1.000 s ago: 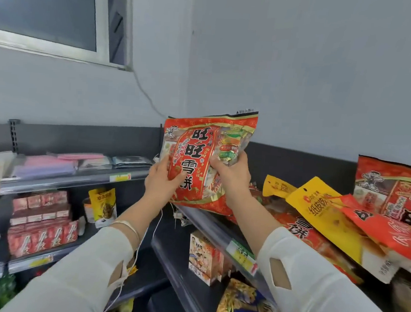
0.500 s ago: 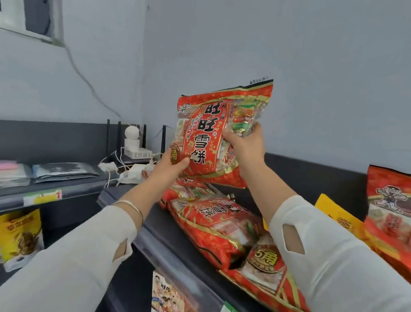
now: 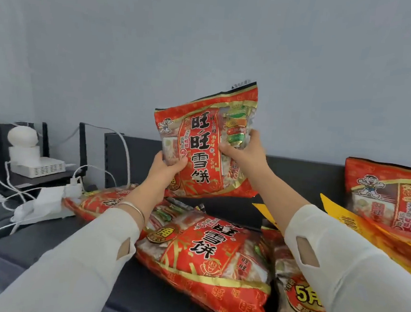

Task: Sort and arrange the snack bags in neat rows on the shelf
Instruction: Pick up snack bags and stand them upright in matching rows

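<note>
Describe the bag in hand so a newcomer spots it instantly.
Start at the grey wall above the dark shelf. In front of it, the left hand and right hand hold one red snack bag upright. Its red neighbours lie or lean on the shelf; this one is in the air.

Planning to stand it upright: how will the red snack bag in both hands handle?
Probably light: left hand and right hand hold the red snack bag aloft by its sides. Glossy film looks slippery. Puffy, it may tip over like the bags lying flat below.
</note>
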{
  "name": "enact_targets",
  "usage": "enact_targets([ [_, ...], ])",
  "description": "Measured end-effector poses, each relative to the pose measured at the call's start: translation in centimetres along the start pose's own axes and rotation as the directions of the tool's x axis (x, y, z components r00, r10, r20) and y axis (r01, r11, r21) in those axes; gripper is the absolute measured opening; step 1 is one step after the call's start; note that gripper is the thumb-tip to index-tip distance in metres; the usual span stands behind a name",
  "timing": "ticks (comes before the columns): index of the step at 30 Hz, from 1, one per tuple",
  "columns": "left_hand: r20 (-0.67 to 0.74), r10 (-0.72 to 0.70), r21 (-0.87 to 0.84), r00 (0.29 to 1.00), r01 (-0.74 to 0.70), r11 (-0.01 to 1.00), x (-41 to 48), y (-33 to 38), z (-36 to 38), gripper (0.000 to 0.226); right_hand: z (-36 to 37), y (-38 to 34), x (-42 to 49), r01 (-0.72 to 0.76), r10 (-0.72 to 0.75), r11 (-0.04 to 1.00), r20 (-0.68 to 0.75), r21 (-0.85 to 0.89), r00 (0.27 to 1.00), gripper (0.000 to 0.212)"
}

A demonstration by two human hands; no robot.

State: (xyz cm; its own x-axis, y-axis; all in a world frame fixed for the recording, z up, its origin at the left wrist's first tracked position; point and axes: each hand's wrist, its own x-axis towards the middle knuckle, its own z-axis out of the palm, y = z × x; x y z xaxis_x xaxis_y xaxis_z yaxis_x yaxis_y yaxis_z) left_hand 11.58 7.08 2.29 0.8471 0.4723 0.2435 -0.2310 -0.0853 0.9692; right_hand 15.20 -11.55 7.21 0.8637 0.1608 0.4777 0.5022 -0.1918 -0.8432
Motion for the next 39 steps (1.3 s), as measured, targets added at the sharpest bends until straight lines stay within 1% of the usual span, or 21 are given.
enact_targets([
  [2, 0.009, 0.046, 0.027, 0.999, -0.046, 0.999, 1.1, -0.8, 0.6, 0.073, -0.1, 1.2, 0.1, -0.064, 0.05, 0.982, -0.083, -0.175, 0.995, 0.061],
  [4, 0.041, 0.044, 0.081, 0.998, -0.047, 0.996, 1.9, -1.8, 1.1, 0.082, -0.7, 2.5, -0.1, -0.221, 0.173, 0.939, -0.194, -0.265, 0.966, 0.063],
  [7, 0.119, -0.052, 0.218, 0.992, 0.025, 0.976, 2.4, -3.7, 1.6, 0.088, -1.6, 4.1, -1.1, -0.438, 0.37, 0.879, -0.313, -0.187, 0.875, 0.07],
  [10, 0.227, -0.121, 0.274, 0.966, 0.056, 0.96, 1.8, -4.8, 2.4, 0.076, -2.2, 5.3, -1.7, -0.551, 0.462, 0.821, -0.395, -0.148, 0.794, 0.07],
  [11, 0.263, -0.131, 0.299, 0.956, 0.049, 0.953, 1.7, -5.2, 2.7, 0.069, -2.2, 5.5, -1.9, -0.565, 0.47, 0.808, -0.398, -0.164, 0.788, 0.068],
  [13, 0.271, -0.119, 0.456, 0.955, -0.018, 0.89, 1.5, -5.3, 3.1, 0.06, -2.3, 5.8, -2.0, -0.578, 0.474, 0.783, -0.382, -0.228, 0.793, 0.067],
  [16, 0.194, -0.06, 0.694, 0.979, -0.093, 0.714, 1.3, -4.8, 2.9, 0.054, -2.8, 5.4, -2.0, -0.561, 0.424, 0.744, -0.394, -0.362, 0.816, 0.062],
  [18, 0.172, -0.023, 0.806, 0.985, -0.128, 0.578, 1.1, -4.6, 2.7, 0.056, -3.0, 5.1, -1.7, -0.552, 0.397, 0.711, -0.4, -0.434, 0.826, 0.06],
  [19, 0.174, -0.028, 0.835, 0.984, -0.132, 0.534, 1.2, -4.8, 2.7, 0.057, -3.0, 5.1, -1.6, -0.558, 0.409, 0.698, -0.391, -0.448, 0.825, 0.061],
  [21, 0.203, -0.091, 0.832, 0.975, -0.123, 0.541, 1.4, -5.0, 2.7, 0.059, -2.6, 5.4, -1.6, -0.586, 0.477, 0.69, -0.342, -0.425, 0.81, 0.075],
  [23, 0.241, -0.17, 0.77, 0.956, -0.081, 0.633, 1.3, -5.0, 2.8, 0.057, -2.3, 5.5, -2.0, -0.61, 0.537, 0.711, -0.289, -0.351, 0.793, 0.097],
  [25, 0.276, -0.207, 0.69, 0.939, -0.043, 0.723, 0.3, -4.8, 2.6, 0.06, -2.3, 5.2, -2.4, -0.586, 0.508, 0.747, -0.299, -0.313, 0.807, 0.105],
  [26, 0.288, -0.209, 0.663, 0.934, -0.037, 0.747, -0.4, -4.6, 2.4, 0.065, -2.4, 4.9, -2.8, -0.555, 0.46, 0.761, -0.324, -0.335, 0.826, 0.103],
  [27, 0.295, -0.202, 0.656, 0.934, -0.044, 0.753, -1.3, -4.4, 2.1, 0.069, -2.6, 4.4, -3.3, -0.507, 0.39, 0.77, -0.342, -0.388, 0.855, 0.094],
  [29, 0.305, -0.173, 0.682, 0.937, -0.088, 0.726, -3.1, -3.9, 1.6, 0.066, -2.7, 3.3, -4.9, -0.347, 0.202, 0.766, -0.31, -0.541, 0.929, 0.064],
  [31, 0.338, -0.155, 0.717, 0.928, -0.148, 0.681, -4.9, -3.2, 1.0, 0.055, -2.4, 2.1, -6.8, -0.158, 0.056, 0.771, -0.181, -0.617, 0.982, 0.036],
  [32, 0.362, -0.16, 0.727, 0.919, -0.17, 0.665, -6.0, -2.8, 0.8, 0.049, -2.1, 1.7, -7.8, -0.079, 0.027, 0.768, -0.091, -0.635, 0.995, 0.028],
  [34, 0.376, -0.197, 0.746, 0.906, -0.169, 0.645, -7.9, -2.0, 0.4, 0.048, -1.2, 1.3, -9.5, 0.044, 0.043, 0.714, 0.105, -0.699, 0.994, 0.023],
  [36, 0.314, -0.255, 0.784, 0.914, -0.098, 0.613, -9.5, -1.4, 0.0, 0.063, -0.1, 1.2, -11.1, 0.148, 0.098, 0.628, 0.267, -0.764, 0.959, 0.027],
  [38, 0.3, -0.308, 0.829, 0.903, -0.087, 0.552, -10.6, -1.2, -0.3, 0.066, 0.7, 1.9, -12.2, 0.18, 0.181, 0.582, 0.342, -0.793, 0.922, 0.036],
  [39, 0.312, -0.32, 0.84, 0.895, -0.102, 0.532, -10.9, -1.3, -0.4, 0.064, 0.9, 2.4, -12.6, 0.153, 0.23, 0.578, 0.34, -0.802, 0.912, 0.042],
])
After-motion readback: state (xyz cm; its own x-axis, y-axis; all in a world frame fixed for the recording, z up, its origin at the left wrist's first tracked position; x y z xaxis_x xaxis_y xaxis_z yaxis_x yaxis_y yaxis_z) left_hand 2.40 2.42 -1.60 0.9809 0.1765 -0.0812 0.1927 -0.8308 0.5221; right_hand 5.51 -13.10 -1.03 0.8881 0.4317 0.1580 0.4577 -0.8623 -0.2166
